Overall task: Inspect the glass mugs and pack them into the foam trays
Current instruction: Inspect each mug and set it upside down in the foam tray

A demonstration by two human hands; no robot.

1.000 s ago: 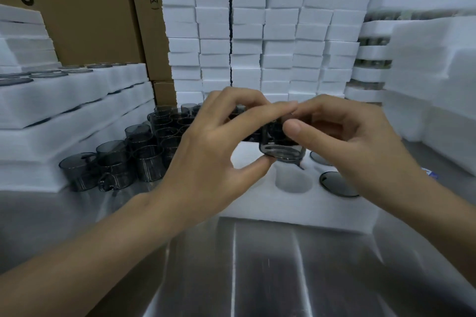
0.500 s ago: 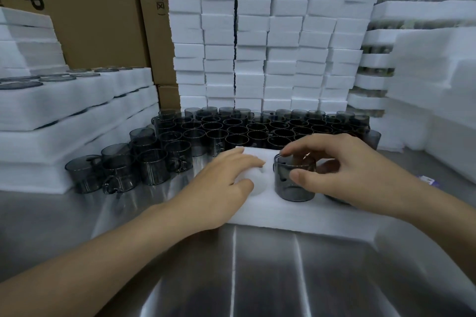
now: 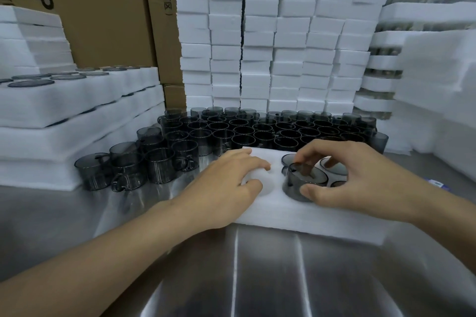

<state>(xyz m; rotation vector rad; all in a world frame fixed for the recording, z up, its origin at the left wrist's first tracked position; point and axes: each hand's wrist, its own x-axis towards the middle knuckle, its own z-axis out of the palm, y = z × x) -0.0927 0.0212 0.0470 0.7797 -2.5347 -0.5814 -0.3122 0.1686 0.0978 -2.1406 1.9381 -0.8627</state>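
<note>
The glass mug (image 3: pixel 300 184) sits between my right thumb and forefinger, its lower part sunk into a pocket of the foam tray (image 3: pixel 283 217) near the tray's middle, its rim standing above the foam. My right hand (image 3: pixel 342 180) arches over it from the right; the fingers (image 3: pixel 309 153) curl down over the far rim while the thumb presses the near wall, so they are clamped on the mug. Just behind it and to its right, the rims of seated mugs (image 3: pixel 334 171) show in neighbouring pockets. My left hand (image 3: pixel 226 183) lies palm down on the tray's left end, fingers loosely bent and gripping nothing, its fingertips and thumb at the edge of an empty pocket (image 3: pixel 262 185). Both forearms reach in from the near edge of the steel worktop (image 3: pixel 231 265), the left one on a long diagonal from the near left corner. The tray lies across the worktop's middle, with a crowd of loose mugs (image 3: pixel 257 131) touching its far edge and spreading toward the left side. A second ago both hands held this mug up in the air; half a second ago it stood taller on the tray, and now it rides lower in the foam. The left hand has stayed on the tray since then.
</note>
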